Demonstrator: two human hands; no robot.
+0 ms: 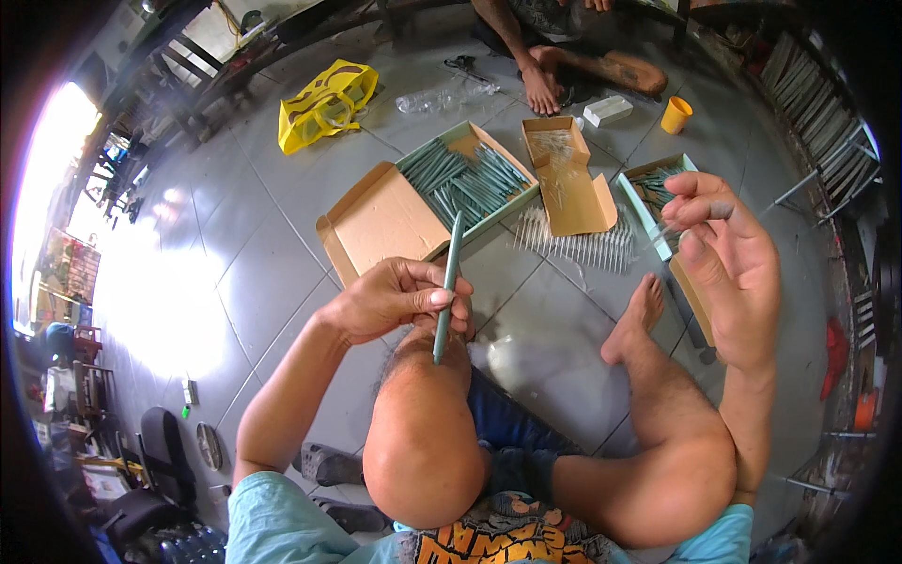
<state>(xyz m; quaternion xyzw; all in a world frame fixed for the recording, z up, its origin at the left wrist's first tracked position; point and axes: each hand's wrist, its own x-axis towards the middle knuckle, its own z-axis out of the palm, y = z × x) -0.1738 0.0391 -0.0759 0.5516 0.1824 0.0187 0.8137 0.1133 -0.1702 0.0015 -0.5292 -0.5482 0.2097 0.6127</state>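
Note:
My left hand (399, 299) pinches a slim grey-green pen-like stick (449, 282), held nearly upright above my raised knee. My right hand (728, 263) is lifted on the right, with fingers curled toward the thumb. Something small and see-through seems to be at its fingertips, too faint to make out. Beyond my left hand, an open box (489, 218) holds many similar green sticks, its cardboard lid (381, 218) folded out to the left. Another green box (648, 211) of sticks stands partly behind my right hand. Thin clear pieces (573, 242) lie in a row on the floor between them.
An open brown carton (575, 202) with clear pieces stands between the boxes. Farther off are a yellow bag (324, 105), clear plastic packaging (446, 98), a white block (608, 111) and an orange cup (676, 115). Another person's bare foot (542, 86) rests at the back.

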